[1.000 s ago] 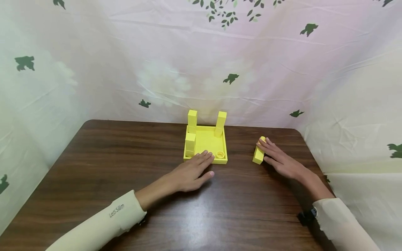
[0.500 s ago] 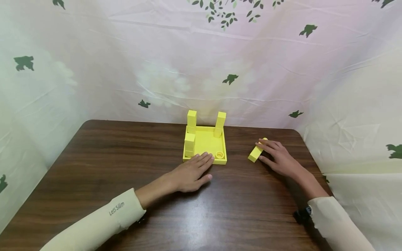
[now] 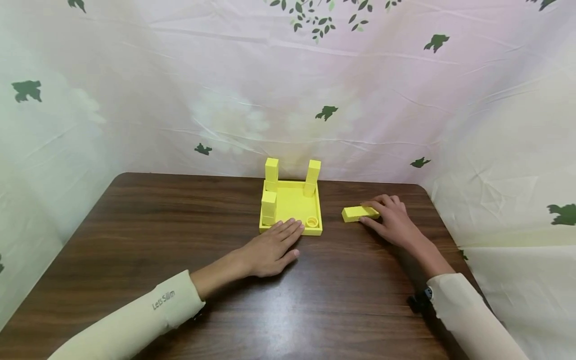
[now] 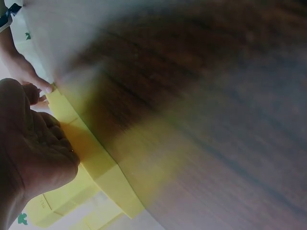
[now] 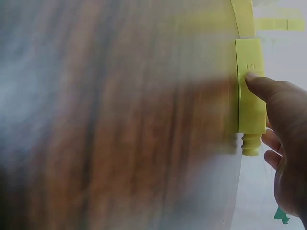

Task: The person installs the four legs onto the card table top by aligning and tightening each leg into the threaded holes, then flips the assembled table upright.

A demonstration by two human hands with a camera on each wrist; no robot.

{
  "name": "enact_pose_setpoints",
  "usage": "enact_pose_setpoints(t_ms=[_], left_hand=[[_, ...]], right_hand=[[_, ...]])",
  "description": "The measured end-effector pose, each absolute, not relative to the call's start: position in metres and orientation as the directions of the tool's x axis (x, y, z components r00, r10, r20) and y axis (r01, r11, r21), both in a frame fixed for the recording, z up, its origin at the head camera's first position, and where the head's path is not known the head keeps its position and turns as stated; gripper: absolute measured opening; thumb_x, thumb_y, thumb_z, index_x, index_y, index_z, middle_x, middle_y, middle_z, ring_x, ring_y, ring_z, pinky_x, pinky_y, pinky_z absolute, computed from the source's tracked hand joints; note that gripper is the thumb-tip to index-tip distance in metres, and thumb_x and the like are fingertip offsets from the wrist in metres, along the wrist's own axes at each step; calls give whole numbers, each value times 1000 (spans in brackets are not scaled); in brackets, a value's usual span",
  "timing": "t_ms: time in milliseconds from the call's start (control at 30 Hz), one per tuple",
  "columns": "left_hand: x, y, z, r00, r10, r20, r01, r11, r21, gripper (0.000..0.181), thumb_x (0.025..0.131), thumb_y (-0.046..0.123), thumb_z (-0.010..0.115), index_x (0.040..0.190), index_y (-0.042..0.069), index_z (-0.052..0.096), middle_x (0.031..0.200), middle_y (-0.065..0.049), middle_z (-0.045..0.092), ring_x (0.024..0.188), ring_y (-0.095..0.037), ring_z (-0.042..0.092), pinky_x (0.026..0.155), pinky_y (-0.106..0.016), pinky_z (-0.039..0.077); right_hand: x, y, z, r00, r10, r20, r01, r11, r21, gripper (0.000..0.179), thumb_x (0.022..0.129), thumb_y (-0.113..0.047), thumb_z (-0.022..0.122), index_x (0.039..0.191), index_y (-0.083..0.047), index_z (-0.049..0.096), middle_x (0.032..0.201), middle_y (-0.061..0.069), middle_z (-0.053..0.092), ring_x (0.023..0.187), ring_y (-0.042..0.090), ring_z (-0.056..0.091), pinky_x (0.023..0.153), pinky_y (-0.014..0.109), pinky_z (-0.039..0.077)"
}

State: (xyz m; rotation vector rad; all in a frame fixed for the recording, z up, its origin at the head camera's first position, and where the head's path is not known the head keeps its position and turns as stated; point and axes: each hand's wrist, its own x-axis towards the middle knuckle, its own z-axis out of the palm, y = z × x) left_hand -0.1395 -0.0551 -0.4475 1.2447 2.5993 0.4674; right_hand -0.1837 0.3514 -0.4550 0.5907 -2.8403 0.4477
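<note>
A square yellow tray (image 3: 294,231) stands towards the back of the table, with three upright yellow square posts (image 3: 272,175) at its corners. At its front right corner is a round yellow socket (image 3: 312,221). My left hand (image 3: 269,252) rests with straight fingers on the tray's front edge. To the right of the tray, a loose yellow square post (image 3: 353,214) lies flat on the table, pointing at the tray. My right hand (image 3: 392,221) pinches it between thumb and fingers. The right wrist view shows a threaded stub (image 5: 250,145) at the post's near end.
The dark brown wooden table (image 3: 148,230) carries the tray and the loose post. A pale curtain (image 3: 378,90) with leaf and bird prints hangs behind the table and along both sides.
My right hand has turned the loose post from pointing forward to lying sideways, its square end swinging left towards the tray. My left hand stays on the tray's edge.
</note>
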Motion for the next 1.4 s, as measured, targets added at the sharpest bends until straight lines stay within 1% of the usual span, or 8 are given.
enact_pose_setpoints(t_ms=[300, 367, 567, 733, 967, 1067, 1267, 1400], left_hand=[[-141, -57, -441, -605, 791, -92, 709, 588, 391, 68, 124, 39, 33, 180, 3, 19, 190, -17, 16, 179, -35, 12, 147, -54, 14], [-141, -57, -440, -604, 792, -93, 707, 586, 395, 68, 124, 40, 33, 180, 3, 20, 189, -18, 17, 178, -35, 13, 147, -54, 14], [-143, -59, -438, -608, 787, -105, 695, 591, 409, 69, 124, 41, 34, 179, 3, 20, 189, -18, 19, 178, -35, 14, 147, -54, 14], [-144, -59, -436, -608, 786, -113, 686, 592, 423, 69, 124, 42, 34, 180, 3, 19, 189, -18, 18, 178, -34, 12, 147, -53, 13], [-144, -56, -437, -606, 786, -119, 682, 591, 431, 70, 124, 43, 34, 180, 5, 19, 189, -17, 16, 179, -33, 11, 148, -51, 12], [-145, -56, -437, -609, 784, -123, 676, 594, 436, 70, 124, 44, 34, 180, 5, 18, 190, -16, 16, 179, -32, 10, 148, -50, 11], [-144, -56, -438, -609, 784, -118, 679, 592, 434, 70, 124, 43, 34, 180, 5, 19, 190, -17, 16, 179, -32, 10, 148, -51, 11], [-143, -56, -440, -613, 784, -102, 686, 592, 424, 69, 124, 41, 35, 180, 4, 20, 189, -17, 18, 179, -33, 12, 147, -52, 12]], right_hand=[[-192, 345, -450, -928, -318, 197, -365, 883, -296, 39, 104, -30, 84, 136, -8, 78, 127, 21, 69, 115, 41, 51, 89, 50, 35], [-193, 344, -447, -929, -321, 184, -365, 876, -316, 44, 103, -32, 86, 139, -8, 77, 132, 22, 70, 120, 42, 52, 93, 54, 37], [-202, 328, -443, -943, -322, 85, -327, 848, -418, 63, 103, -40, 85, 155, -8, 68, 157, 23, 63, 146, 46, 51, 121, 73, 42], [-211, 314, -444, -945, -325, 11, -293, 834, -467, 64, 106, -36, 82, 161, -10, 62, 164, 22, 60, 155, 46, 52, 125, 72, 46], [-218, 306, -443, -948, -315, -37, -255, 826, -503, 65, 108, -31, 79, 166, -12, 57, 169, 19, 59, 158, 45, 52, 130, 70, 44], [-219, 306, -445, -949, -310, -63, -238, 830, -505, 65, 110, -32, 76, 168, -14, 55, 170, 20, 57, 153, 43, 56, 126, 67, 47], [-219, 305, -448, -941, -330, -73, -257, 840, -477, 59, 113, -32, 71, 168, -15, 56, 166, 20, 61, 124, 34, 63, 104, 54, 52], [-219, 304, -448, -934, -352, -55, -288, 838, -464, 54, 114, -30, 70, 164, -14, 60, 162, 21, 64, 122, 33, 65, 103, 54, 54]])
